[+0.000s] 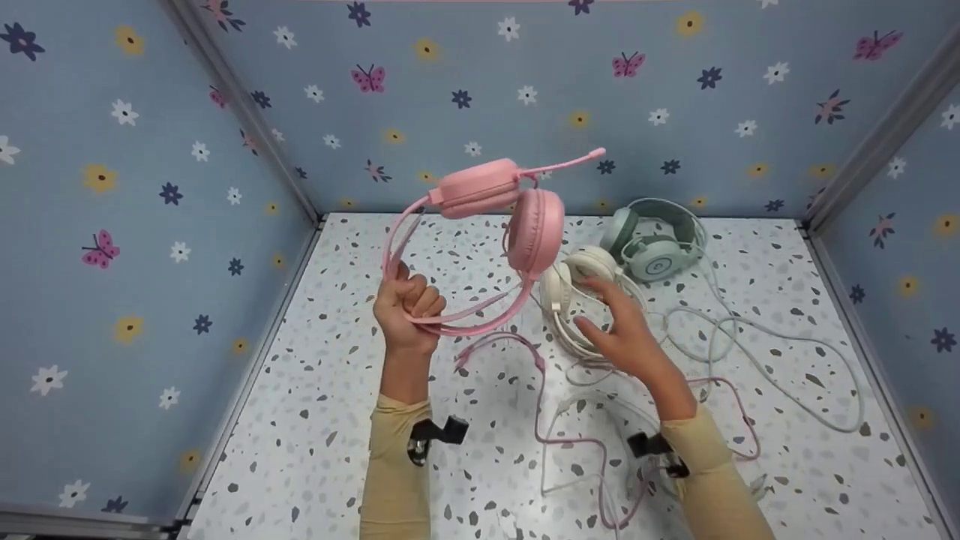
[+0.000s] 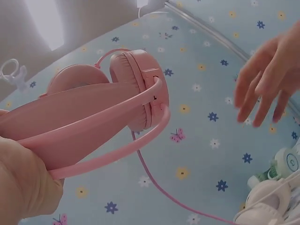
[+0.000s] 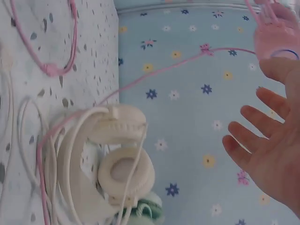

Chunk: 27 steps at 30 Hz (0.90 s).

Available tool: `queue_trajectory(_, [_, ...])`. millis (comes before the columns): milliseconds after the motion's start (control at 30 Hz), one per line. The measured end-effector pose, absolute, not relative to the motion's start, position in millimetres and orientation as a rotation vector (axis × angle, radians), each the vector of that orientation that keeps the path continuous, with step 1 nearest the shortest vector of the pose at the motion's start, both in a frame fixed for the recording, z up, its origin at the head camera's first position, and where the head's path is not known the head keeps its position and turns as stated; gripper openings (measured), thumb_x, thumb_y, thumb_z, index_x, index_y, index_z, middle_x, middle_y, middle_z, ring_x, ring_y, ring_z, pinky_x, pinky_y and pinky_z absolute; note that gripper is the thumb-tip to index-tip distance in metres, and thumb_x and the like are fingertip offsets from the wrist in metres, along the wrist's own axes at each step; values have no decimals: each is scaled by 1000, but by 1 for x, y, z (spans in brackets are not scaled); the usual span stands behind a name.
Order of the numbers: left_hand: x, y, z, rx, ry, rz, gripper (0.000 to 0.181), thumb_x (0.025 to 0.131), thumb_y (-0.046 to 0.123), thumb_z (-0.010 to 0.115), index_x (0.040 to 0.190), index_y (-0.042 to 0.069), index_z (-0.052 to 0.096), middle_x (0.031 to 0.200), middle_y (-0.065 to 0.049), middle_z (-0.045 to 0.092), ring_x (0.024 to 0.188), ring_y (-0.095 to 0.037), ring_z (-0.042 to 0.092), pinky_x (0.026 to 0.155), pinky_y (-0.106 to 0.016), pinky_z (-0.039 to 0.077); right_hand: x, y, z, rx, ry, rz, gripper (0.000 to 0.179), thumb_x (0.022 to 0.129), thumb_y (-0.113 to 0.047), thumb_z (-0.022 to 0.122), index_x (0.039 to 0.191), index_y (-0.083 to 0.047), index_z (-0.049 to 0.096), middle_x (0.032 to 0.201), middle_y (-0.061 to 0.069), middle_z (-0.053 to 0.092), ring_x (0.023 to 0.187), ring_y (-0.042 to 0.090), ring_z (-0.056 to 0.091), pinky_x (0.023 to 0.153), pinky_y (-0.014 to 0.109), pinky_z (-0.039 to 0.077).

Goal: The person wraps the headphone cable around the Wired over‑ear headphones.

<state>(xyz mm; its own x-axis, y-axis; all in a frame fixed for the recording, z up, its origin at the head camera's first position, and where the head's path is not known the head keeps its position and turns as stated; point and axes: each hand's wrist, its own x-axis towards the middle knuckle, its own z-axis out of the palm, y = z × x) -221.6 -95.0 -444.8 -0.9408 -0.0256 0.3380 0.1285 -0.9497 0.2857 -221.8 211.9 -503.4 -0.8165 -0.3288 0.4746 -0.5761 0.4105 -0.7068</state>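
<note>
My left hand [image 1: 409, 311] grips a pink headset [image 1: 480, 187] by its headband and holds it up over the table, earcups to the right and microphone boom pointing right. In the left wrist view the fingers wrap the pink band near the lower left. My right hand [image 1: 626, 330] is held above the table with fingers spread and nothing in it. Beneath and beside it lie cream headphones [image 1: 592, 262], seen in the right wrist view with both earcups facing the back wall. From the pink headset hangs a thin pink cable [image 1: 541, 405] that trails over the table.
Green headphones [image 1: 660, 259] lie behind the cream pair near the back wall. Their pale cable [image 1: 825, 341] loops along the right side. White cables lie tangled at the front. Flower-patterned panels [image 1: 480, 90] enclose the speckled table [image 1: 315, 420] on the left, back and right.
</note>
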Motion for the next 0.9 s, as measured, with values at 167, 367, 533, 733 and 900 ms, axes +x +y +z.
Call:
queue_trajectory(167, [-218, -84, -442, -546, -436, -3105, 19, 79, -1, 47, 79, 12, 34, 52, 4, 15, 38, -7, 22, 39, -18, 23, -239, 178, -510, 763, -2382, 1516, 72, 91, -15, 68, 150, -9, 26, 149, 9, 37, 138, 24, 34, 110, 47, 26])
queue_trajectory(367, [-216, -80, -447, -523, -368, -3185, 17, 79, -1, 44, 78, 13, 33, 53, 4, 17, 38, -7, 24, 39, -19, 24, -220, 156, -505, 846, -2344, 1688, 21, 100, -2, 49, 119, 0, 57, 107, 14, 64, 101, 25, 62, 87, 39, 49])
queue_trajectory(533, [-212, -81, -452, -465, -405, -3188, 21, 77, 0, 47, 78, 14, 32, 53, 5, 16, 39, -6, 23, 39, -18, 23, -208, 155, -494, 696, -2164, 1554, 29, 92, 3, 60, 117, 10, 47, 109, 22, 55, 100, 32, 57, 85, 42, 48])
queue_trajectory(733, [-210, -77, -452, -499, -443, -3252, 22, 77, 0, 46, 83, 15, 31, 54, 5, 16, 39, -6, 24, 40, -19, 22, -215, 159, -485, 718, -2144, 1655, 71, 89, -4, 67, 144, 5, 23, 140, 20, 37, 130, 26, 38, 106, 45, 30])
queue_trajectory(900, [-214, -73, -456, -640, -313, -3349, 15, 80, 1, 43, 78, 13, 35, 53, 6, 18, 39, -6, 24, 41, -19, 23, -215, 154, -486, 774, -2158, 1792, 38, 93, 6, 57, 129, 8, 47, 126, 17, 55, 114, 23, 50, 97, 44, 39])
